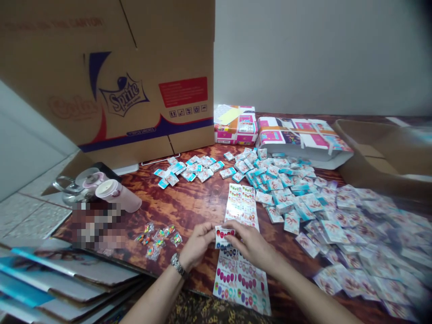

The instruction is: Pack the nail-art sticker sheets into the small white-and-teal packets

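My left hand [195,247], with a metal watch [178,264] on its wrist, pinches the left edge of a small nail sticker card [221,239]. My right hand [251,245] grips the same card at its right side, thumb and fingers closed. Red and dark blue nail shapes show on the card. Beneath both hands lies a long printed sheet of nail stickers [236,281] in rows, its middle partly covered. Small white and blue packets [275,184] with a hand picture are heaped beyond my right hand. Several clear bags of coloured candy-like pieces [162,238] lie left of my left hand.
A tall Sprite carton [141,54] stands at the back left. Pink-and-white wrapped boxes [236,128] sit by the wall. An open carton [371,157] is at right, above purple-tinged packets [351,279]. A pale cup [119,195] stands left; flattened cartons [67,279] lie below it.
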`<state>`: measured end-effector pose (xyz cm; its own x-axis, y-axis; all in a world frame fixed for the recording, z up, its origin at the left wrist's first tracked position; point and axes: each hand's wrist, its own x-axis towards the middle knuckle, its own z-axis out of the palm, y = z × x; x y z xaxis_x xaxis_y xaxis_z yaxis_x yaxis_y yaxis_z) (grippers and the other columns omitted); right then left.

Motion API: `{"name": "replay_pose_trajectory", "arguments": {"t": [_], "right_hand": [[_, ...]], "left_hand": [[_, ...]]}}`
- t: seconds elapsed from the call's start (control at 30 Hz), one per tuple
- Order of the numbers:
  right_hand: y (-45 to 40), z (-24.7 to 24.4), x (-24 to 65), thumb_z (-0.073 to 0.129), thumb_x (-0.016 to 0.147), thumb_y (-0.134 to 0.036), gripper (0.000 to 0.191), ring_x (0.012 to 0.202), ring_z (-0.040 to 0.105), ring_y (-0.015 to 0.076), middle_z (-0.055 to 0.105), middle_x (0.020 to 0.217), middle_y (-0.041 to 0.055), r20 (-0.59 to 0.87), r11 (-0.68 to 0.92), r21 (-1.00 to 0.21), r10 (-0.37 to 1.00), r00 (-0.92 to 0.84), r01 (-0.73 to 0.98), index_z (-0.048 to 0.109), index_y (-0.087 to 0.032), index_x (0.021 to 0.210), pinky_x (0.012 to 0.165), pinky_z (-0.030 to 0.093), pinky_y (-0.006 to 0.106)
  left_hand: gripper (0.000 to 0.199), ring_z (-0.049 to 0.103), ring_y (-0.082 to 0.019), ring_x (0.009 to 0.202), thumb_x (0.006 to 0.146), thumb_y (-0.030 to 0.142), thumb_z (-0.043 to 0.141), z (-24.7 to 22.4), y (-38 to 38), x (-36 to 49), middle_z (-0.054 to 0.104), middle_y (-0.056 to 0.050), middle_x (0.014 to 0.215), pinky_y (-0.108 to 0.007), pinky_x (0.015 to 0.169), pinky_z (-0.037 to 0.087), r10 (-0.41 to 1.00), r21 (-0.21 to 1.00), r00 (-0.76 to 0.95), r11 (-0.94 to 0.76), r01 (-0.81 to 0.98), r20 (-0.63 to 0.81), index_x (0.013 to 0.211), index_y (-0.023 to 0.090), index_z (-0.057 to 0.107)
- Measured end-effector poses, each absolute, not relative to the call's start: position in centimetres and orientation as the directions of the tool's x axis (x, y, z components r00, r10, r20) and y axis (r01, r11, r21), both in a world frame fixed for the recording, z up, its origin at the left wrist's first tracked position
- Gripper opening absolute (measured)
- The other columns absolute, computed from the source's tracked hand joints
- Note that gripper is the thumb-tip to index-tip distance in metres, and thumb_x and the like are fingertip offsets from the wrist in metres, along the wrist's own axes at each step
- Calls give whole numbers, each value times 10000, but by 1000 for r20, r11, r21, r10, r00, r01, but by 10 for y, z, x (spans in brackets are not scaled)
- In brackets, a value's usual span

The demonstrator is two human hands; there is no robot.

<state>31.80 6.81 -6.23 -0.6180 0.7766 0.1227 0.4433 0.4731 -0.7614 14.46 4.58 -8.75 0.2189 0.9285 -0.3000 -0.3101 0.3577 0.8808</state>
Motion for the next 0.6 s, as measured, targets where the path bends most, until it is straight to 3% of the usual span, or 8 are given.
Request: {"name": "replay_pose_trajectory", "arguments": {"t": [0.1,0.2,0.3,0.4,0.5,0.6], "right_hand": [[77,-66,319,535,831,-256,363,804,595,182,603,937,57,108,413,-750,847,-521,516,474,-215,1186,682,472,281],[80,-70,317,525,839,-246,221,749,577,157,561,904,48,139,438,-725,849,-510,531,551,-211,1056,662,471,268],[77,-76,315,463,869,-196,140,768,569,153,569,857,47,239,528,-677,817,-525,513,590,-199,927,674,472,262],[73,-83,318,414,884,-157,217,813,576,163,609,875,61,383,704,-517,699,-604,487,616,-216,940,719,488,289],[70,-89,324,431,877,-135,259,954,568,193,633,994,73,428,841,-362,533,-730,402,603,-237,1041,840,481,358],[68,-93,328,424,870,-110,305,1082,514,221,595,1136,87,385,868,-365,469,-795,335,566,-217,1118,924,443,405]], "left_hand": [[273,575,-147,755,773,336,599,-78,44,142,647,-61,831,-264,750,429,918,890,293,351,-292,-267,925,116,654],[272,578,-156,820,785,300,589,-74,41,143,633,-62,921,-280,767,438,916,861,317,358,-361,-248,1009,147,602],[295,578,-121,749,705,194,667,-79,38,145,627,-19,831,-237,712,445,939,843,225,335,-422,-261,980,167,565],[227,551,-82,608,650,139,682,-86,37,145,587,22,679,-201,623,443,919,783,142,388,-487,-367,845,150,567],[168,581,-109,680,670,175,651,-87,37,143,607,-7,766,-231,652,466,902,694,149,411,-592,-406,811,142,567],[180,588,-122,763,704,193,629,-86,34,141,619,-26,848,-244,714,460,928,726,119,352,-590,-354,860,145,556]]}}
